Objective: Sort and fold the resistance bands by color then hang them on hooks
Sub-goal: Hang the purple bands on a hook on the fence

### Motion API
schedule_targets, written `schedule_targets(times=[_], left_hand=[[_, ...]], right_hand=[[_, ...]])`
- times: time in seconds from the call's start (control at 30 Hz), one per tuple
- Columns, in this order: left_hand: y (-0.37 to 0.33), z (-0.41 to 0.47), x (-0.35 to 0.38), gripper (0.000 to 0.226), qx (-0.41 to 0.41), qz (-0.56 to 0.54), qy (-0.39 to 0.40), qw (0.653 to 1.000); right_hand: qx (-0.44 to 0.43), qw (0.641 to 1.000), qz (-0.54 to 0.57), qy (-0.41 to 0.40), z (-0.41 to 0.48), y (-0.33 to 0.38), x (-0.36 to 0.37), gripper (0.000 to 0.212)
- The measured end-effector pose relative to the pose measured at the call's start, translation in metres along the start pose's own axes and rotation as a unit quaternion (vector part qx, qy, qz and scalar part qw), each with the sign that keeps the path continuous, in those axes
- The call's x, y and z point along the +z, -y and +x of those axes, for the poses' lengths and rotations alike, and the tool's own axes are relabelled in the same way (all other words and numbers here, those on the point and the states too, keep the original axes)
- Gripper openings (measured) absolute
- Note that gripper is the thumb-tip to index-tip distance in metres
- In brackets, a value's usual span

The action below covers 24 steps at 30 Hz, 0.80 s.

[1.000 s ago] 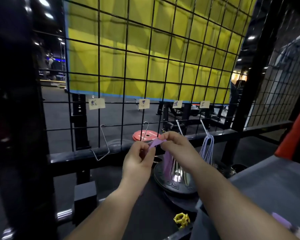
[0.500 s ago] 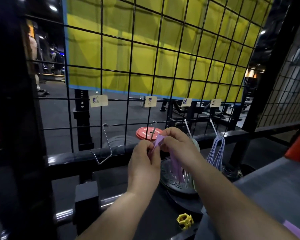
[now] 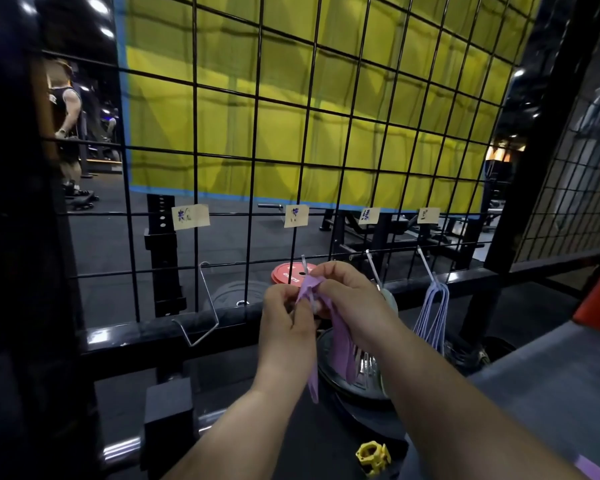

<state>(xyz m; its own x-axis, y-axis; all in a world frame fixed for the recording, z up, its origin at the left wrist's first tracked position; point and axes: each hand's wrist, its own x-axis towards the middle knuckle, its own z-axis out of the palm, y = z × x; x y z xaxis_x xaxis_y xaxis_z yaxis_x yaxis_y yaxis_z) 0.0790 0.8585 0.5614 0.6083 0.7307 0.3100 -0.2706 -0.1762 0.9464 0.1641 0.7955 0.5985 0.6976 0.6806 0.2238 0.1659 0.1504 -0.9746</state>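
Note:
A folded purple resistance band (image 3: 340, 344) hangs from both my hands in front of a black wire grid (image 3: 257, 140). My left hand (image 3: 286, 323) pinches its top fold from the left, and my right hand (image 3: 350, 303) pinches it from the right, right at the second metal hook (image 3: 303, 265). The first hook (image 3: 205, 306), at the left, carries nothing. On the fourth hook (image 3: 426, 268) hang pale blue bands (image 3: 433, 313). The third hook (image 3: 373, 268) is partly hidden by my right hand. Paper labels (image 3: 190, 216) are taped above the hooks.
A grey table (image 3: 551, 382) lies at the right, with another purple band (image 3: 593, 467) on its near corner. Below the hooks sit black weight plates (image 3: 357, 386), a red plate (image 3: 288, 273) and a yellow collar (image 3: 373, 457). A person stands far left behind the grid.
Both hands have kept their pinch on the purple band and brought its top fold closer to the second hook. The camera has come nearer to the grid.

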Motion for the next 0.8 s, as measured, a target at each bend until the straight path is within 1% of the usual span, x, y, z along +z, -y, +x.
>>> schedule_targets(times=[0.07,0.2,0.3,0.4,0.43,0.53,0.6,0.63,0.73,0.8], left_hand=[[0.002,0.001,0.0,0.014,-0.014,-0.019,-0.007,1.0],[0.01,0.002,0.002,0.033,-0.041,-0.045,0.011,0.998],[0.013,0.0,0.004,0.034,-0.064,-0.07,0.034,0.995],[0.016,-0.004,0.004,0.033,-0.074,-0.073,0.049,0.993],[0.016,-0.005,0.004,0.032,-0.075,-0.071,0.055,0.993],[0.019,-0.009,0.005,0.031,-0.075,-0.07,0.081,0.991],[0.02,-0.013,0.005,0.03,-0.081,-0.08,0.081,0.99],[0.021,-0.014,0.005,0.029,-0.081,-0.079,0.081,0.99],[0.02,-0.019,0.005,0.028,-0.084,-0.06,0.092,0.99],[0.022,-0.02,0.004,0.03,-0.09,-0.056,0.089,0.99]], right_hand=[[0.018,1.0,0.003,0.008,-0.002,0.0,0.0,0.021],[0.037,0.999,0.006,0.024,-0.006,-0.002,0.001,0.022],[0.04,0.999,-0.001,0.021,-0.008,-0.007,-0.002,0.019],[0.036,0.999,-0.009,0.026,-0.012,-0.014,-0.007,0.01],[0.033,0.999,0.002,0.038,-0.014,-0.016,-0.009,0.011],[0.042,0.997,0.043,0.052,-0.019,-0.02,-0.011,0.028],[0.067,0.995,0.068,0.025,-0.019,-0.024,-0.011,0.03],[0.083,0.994,0.064,0.003,-0.018,-0.026,-0.011,0.027],[0.116,0.993,-0.015,-0.029,-0.016,-0.036,-0.013,0.02],[0.124,0.991,-0.043,-0.035,-0.017,-0.039,-0.013,0.024]])
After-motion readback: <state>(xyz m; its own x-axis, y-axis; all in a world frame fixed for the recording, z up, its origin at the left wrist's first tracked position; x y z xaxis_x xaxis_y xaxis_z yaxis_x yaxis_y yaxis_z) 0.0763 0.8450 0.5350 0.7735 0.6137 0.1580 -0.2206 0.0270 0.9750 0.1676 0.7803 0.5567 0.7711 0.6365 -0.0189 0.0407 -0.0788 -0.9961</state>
